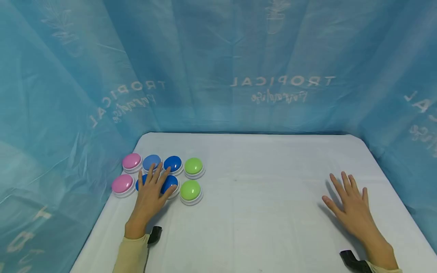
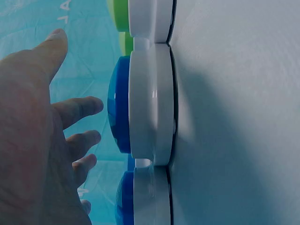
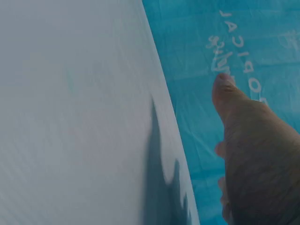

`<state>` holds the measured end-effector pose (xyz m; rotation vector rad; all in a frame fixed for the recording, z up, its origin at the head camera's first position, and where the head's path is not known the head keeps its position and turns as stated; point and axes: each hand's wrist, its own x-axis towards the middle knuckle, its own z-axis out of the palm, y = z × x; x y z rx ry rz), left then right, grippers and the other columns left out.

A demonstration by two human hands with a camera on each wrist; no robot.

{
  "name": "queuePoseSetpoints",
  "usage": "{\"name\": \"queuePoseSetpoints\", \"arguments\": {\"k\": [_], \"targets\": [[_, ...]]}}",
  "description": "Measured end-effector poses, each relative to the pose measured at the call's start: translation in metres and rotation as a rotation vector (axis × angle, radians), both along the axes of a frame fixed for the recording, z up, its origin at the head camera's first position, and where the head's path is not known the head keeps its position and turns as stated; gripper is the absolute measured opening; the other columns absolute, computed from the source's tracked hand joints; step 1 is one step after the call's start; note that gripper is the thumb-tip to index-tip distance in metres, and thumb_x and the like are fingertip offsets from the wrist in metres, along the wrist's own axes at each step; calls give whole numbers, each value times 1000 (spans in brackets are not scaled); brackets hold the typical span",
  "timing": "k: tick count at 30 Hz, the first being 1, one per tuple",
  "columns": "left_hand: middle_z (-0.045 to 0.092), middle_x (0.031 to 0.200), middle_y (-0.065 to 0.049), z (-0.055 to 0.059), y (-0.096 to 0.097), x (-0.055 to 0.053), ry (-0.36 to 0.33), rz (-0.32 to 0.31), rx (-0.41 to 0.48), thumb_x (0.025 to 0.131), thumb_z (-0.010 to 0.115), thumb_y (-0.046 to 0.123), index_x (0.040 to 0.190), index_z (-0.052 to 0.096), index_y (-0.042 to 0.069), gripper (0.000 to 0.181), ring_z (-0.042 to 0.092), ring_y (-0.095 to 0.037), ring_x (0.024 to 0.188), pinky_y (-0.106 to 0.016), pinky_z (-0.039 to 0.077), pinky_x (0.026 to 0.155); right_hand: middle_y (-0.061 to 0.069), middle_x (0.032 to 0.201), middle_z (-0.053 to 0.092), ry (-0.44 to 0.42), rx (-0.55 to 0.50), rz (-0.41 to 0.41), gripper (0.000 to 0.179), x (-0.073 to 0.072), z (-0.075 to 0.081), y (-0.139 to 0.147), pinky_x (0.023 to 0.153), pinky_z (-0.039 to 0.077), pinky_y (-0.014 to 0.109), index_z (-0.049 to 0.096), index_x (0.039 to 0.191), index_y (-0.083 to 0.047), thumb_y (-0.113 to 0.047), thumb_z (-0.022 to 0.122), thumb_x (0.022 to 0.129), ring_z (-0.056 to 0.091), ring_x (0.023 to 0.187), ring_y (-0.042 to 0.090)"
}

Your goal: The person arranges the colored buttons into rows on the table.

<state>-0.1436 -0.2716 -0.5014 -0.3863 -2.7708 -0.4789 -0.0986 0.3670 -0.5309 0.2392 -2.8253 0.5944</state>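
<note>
Several round push buttons with domed tops and white bases stand in two rows at the table's left. A back pink button (image 1: pixel 131 161) and a front pink button (image 1: pixel 122 184) are leftmost. Then come a light blue button (image 1: pixel 151 161), a dark blue button (image 1: pixel 172 163) behind a front blue button (image 1: pixel 169 184), and green buttons (image 1: pixel 190 190) at the right end. My left hand (image 1: pixel 147 199) is held over the front row with fingers spread, partly covering another blue button; the left wrist view shows a gap between fingertips and domes. My right hand (image 1: pixel 356 214), fingers spread and holding nothing, hovers over the table's right side.
A white cloth covers the table (image 1: pixel 259 208). Blue curtains (image 1: pixel 218 57) with mirrored white lettering hang behind it and along both sides. Each wrist carries a black camera mount (image 1: pixel 155 235).
</note>
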Motion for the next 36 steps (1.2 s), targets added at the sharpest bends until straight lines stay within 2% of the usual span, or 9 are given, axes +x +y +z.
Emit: {"name": "queuePoseSetpoints", "arguments": {"k": [6, 12, 17, 22, 25, 29, 31, 32, 36], "targets": [[37, 168, -23, 0, 6, 0, -4, 23, 2, 97, 68, 47, 159, 48, 10, 75, 21, -48, 159, -75, 2, 125, 26, 175, 9, -20, -43, 20, 89, 5, -7, -16, 120, -16, 77, 19, 170, -16, -43, 67, 100, -1, 162, 49], [41, 166, -20, 0, 9, 7, 22, 15, 18, 95, 72, 43, 157, 50, 7, 74, 24, -47, 159, -69, 2, 129, 27, 173, 17, -21, -92, 46, 86, 7, -7, -50, 123, -11, 75, 26, 168, -13, -41, 69, 99, 7, 162, 49], [48, 162, -19, -4, 10, 20, 59, 16, 45, 92, 77, 39, 154, 53, 5, 75, 26, -46, 158, -66, 5, 130, 27, 170, 29, 10, -57, 90, 84, 10, -15, -87, 127, 1, 73, 35, 165, -10, -45, 71, 97, 20, 159, 49], [54, 157, -18, -13, 11, 37, 119, 4, 84, 93, 76, 39, 150, 57, 2, 71, 33, -47, 155, -64, 11, 130, 23, 169, 33, 41, -1, 138, 84, 9, -22, -123, 130, 8, 66, 38, 164, -12, -50, 70, 96, 26, 158, 47], [59, 153, -18, -18, 13, 47, 172, -23, 126, 93, 77, 35, 147, 60, 1, 66, 39, -48, 151, -57, 14, 132, 20, 170, 33, 51, 16, 168, 83, 7, -24, -147, 130, 12, 64, 40, 163, -13, -54, 69, 96, 28, 158, 45], [69, 139, -18, -22, 17, 59, 252, -56, 227, 89, 81, 24, 134, 70, 0, 53, 52, -45, 142, -39, 20, 133, 18, 171, 32, 47, 34, 223, 84, 5, -22, -182, 128, 18, 65, 41, 163, -12, -58, 66, 97, 29, 158, 43], [75, 128, -16, -22, 21, 63, 298, -67, 279, 86, 82, 20, 124, 76, 1, 43, 61, -41, 130, -28, 28, 128, 17, 171, 32, 36, 46, 254, 86, 3, -21, -200, 127, 20, 64, 40, 163, -12, -61, 64, 97, 29, 159, 41], [77, 123, -14, -22, 23, 65, 306, -66, 297, 85, 83, 18, 119, 78, 1, 39, 64, -38, 124, -26, 34, 123, 16, 172, 32, 34, 49, 268, 86, 3, -20, -209, 127, 21, 64, 40, 163, -11, -62, 63, 97, 28, 159, 40], [81, 104, -8, -25, 27, 67, 327, -55, 279, 81, 86, 16, 106, 81, 4, 28, 72, -29, 99, -30, 52, 94, 14, 173, 29, -3, 48, 331, 87, -1, -21, -246, 130, 19, 59, 36, 165, -11, -65, 56, 100, 25, 162, 35]]}}
